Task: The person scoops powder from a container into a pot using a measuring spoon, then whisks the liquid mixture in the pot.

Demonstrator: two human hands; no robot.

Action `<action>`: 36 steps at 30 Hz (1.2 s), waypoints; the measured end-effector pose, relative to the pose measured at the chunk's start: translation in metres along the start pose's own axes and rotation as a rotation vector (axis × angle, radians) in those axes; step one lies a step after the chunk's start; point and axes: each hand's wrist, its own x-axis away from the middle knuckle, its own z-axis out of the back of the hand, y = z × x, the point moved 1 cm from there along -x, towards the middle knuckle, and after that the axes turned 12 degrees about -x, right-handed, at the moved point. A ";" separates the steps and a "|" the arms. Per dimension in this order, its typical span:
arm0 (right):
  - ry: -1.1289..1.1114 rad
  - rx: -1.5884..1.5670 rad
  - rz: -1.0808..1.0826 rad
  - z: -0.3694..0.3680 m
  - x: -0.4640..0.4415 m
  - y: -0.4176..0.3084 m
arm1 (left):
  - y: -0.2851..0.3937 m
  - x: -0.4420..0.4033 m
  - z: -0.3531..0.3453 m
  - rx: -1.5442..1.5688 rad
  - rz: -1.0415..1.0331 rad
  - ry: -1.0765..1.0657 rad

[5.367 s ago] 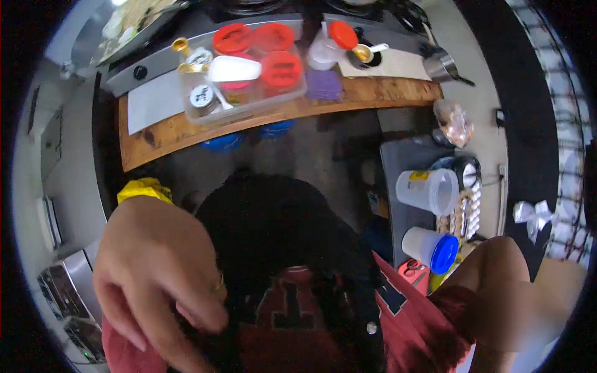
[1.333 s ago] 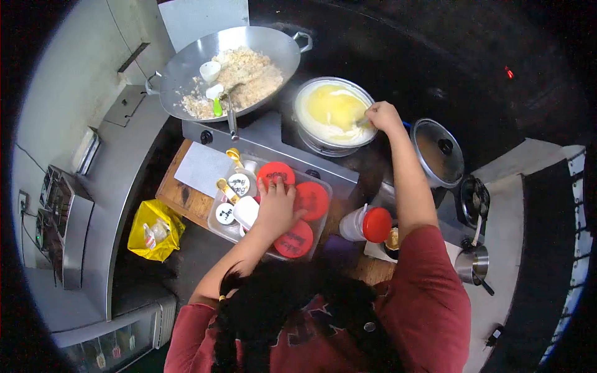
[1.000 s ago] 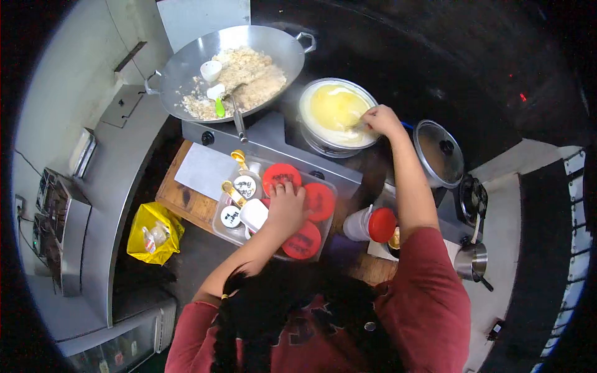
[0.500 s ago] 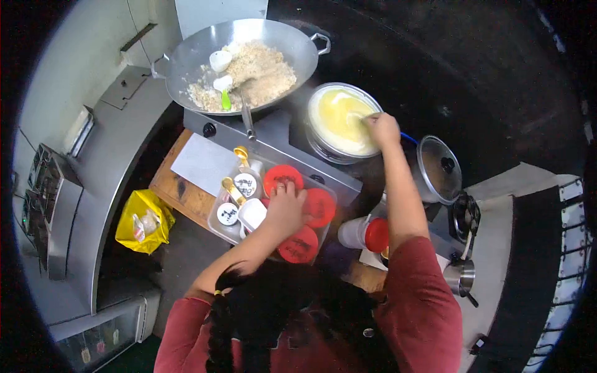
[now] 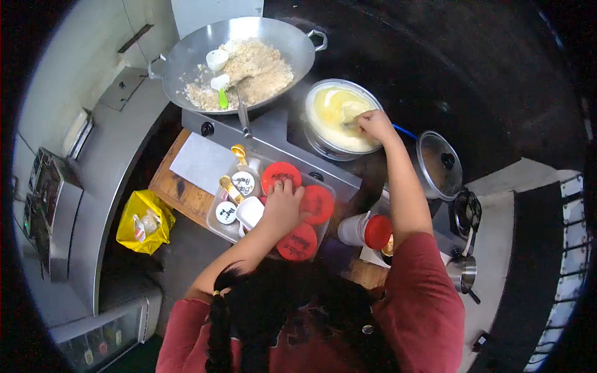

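Observation:
My left hand (image 5: 285, 202) lies over red-lidded containers in a clear plastic bin (image 5: 217, 205), fingers stretched across the top red lid (image 5: 281, 178). Beside it are another red lid (image 5: 316, 205), a lower red lid (image 5: 296, 242), a white-lidded jar (image 5: 243, 183) with handwriting and a yellow measuring spoon (image 5: 226, 182). My right hand (image 5: 375, 124) is closed on the handle of a stirring utensil over the pot (image 5: 326, 153). Most of that utensil is hidden by the hand and the pale yellow liquid (image 5: 333, 107), which looks creamy and swirled.
A large wok (image 5: 186, 56) holds a crumbly pale food with a ladle (image 5: 244, 115) and a green-handled scoop (image 5: 222, 98). A lidded pot (image 5: 438, 163), a red-lidded jar (image 5: 377, 232) and a small saucepan (image 5: 462, 273) stand right. A yellow bag (image 5: 134, 233) sits left.
My right hand has moved a little left over the pot, and the swirl in the yellow liquid has shifted. My left hand stays on the red lids.

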 end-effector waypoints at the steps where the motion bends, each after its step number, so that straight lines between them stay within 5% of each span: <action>1: -0.142 0.060 -0.034 0.009 0.006 -0.010 | -0.001 -0.001 0.002 -0.010 -0.014 0.003; 7: 0.190 0.308 -0.107 0.012 0.004 0.007 | 0.004 0.001 0.002 0.016 0.009 0.014; 9: 0.038 -0.052 -0.061 0.001 0.005 0.000 | 0.004 -0.001 0.002 0.019 0.006 -0.003; 11: -0.079 -0.090 -0.115 0.005 0.009 -0.011 | 0.001 -0.001 -0.001 0.003 -0.008 0.006; 13: -0.183 0.307 -0.167 0.016 0.015 -0.022 | 0.001 -0.003 -0.001 0.006 0.003 0.001; 18: 0.201 0.348 -0.081 0.003 -0.007 0.010 | 0.001 -0.003 -0.001 0.011 -0.016 0.011; 22: -0.070 -0.001 0.006 -0.004 0.000 -0.007 | 0.001 -0.003 -0.003 -0.008 -0.018 0.019; 24: -0.200 0.339 0.001 0.007 0.006 -0.020 | -0.001 -0.002 -0.002 -0.014 -0.014 0.019; 28: 0.161 0.409 -0.036 0.013 -0.009 0.009 | -0.001 -0.002 0.000 -0.001 -0.019 -0.035; 33: -0.080 -0.027 -0.042 0.006 -0.010 0.005 | 0.000 -0.002 -0.004 -0.004 -0.003 0.011; 36: -0.204 0.378 -0.128 0.020 -0.011 0.006 | 0.000 -0.003 -0.004 -0.009 0.000 -0.008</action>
